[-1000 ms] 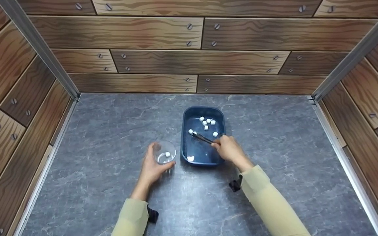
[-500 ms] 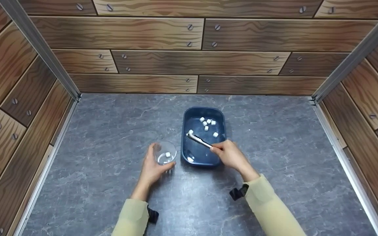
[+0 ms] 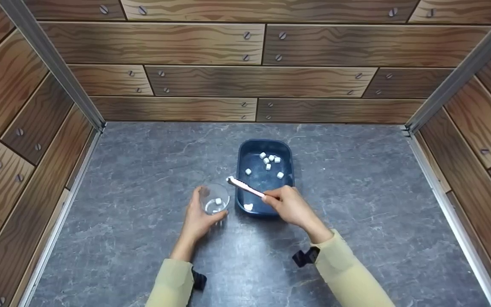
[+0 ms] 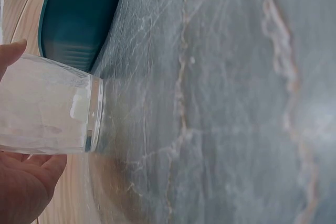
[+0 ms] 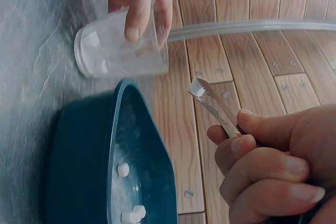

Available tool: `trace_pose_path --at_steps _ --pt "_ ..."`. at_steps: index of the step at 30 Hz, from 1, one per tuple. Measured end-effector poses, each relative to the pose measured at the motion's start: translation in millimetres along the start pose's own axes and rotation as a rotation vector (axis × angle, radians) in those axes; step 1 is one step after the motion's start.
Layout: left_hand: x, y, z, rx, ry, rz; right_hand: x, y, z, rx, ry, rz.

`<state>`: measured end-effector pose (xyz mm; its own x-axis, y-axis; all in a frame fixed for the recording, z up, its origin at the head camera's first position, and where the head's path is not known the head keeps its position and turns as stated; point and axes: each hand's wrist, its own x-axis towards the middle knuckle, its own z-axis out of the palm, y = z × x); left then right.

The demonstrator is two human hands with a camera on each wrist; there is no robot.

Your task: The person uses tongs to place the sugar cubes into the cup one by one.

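My left hand (image 3: 198, 217) grips a clear cup (image 3: 210, 192) that stands on the grey surface, thumb on one side and fingers on the other. A couple of small white cubes lie at the bottom of the cup. Metal tongs (image 3: 245, 186) are pinched in my right hand (image 3: 292, 207); their toothed tips hold one white cube (image 5: 199, 87), raised over the left rim of the blue tub (image 3: 238, 187), close to the cup. Inside the tub sit several more white cubes (image 3: 268, 166), mostly toward its far end.
The tub stands just right of the cup on a grey marbled surface (image 3: 143, 170). Wood-patterned panels (image 3: 168, 108) wall in the back and both sides, with metal rails (image 3: 64, 64) at the corners.
My right hand has lifted a white cube out of the tub with the tongs and moved it left toward the cup. The left hand and cup have stayed put.
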<state>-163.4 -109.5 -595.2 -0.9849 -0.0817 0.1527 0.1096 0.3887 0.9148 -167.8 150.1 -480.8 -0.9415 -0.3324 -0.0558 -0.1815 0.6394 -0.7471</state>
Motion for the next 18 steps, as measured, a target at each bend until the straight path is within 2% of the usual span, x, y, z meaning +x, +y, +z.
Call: trace_pose_path --at_steps 5,8,18 --pt "-0.3 -0.6 0.8 -0.002 0.003 0.015 -2 -8 7 -0.028 -0.008 -0.094" --pt "-0.2 -1.1 1.2 -0.01 -0.001 0.016 -2 -12 11 -0.04 -0.028 -0.114" --pt "-1.0 1.8 -0.8 0.008 -0.019 -0.039 -3 -15 13 -0.027 -0.109 -0.049"
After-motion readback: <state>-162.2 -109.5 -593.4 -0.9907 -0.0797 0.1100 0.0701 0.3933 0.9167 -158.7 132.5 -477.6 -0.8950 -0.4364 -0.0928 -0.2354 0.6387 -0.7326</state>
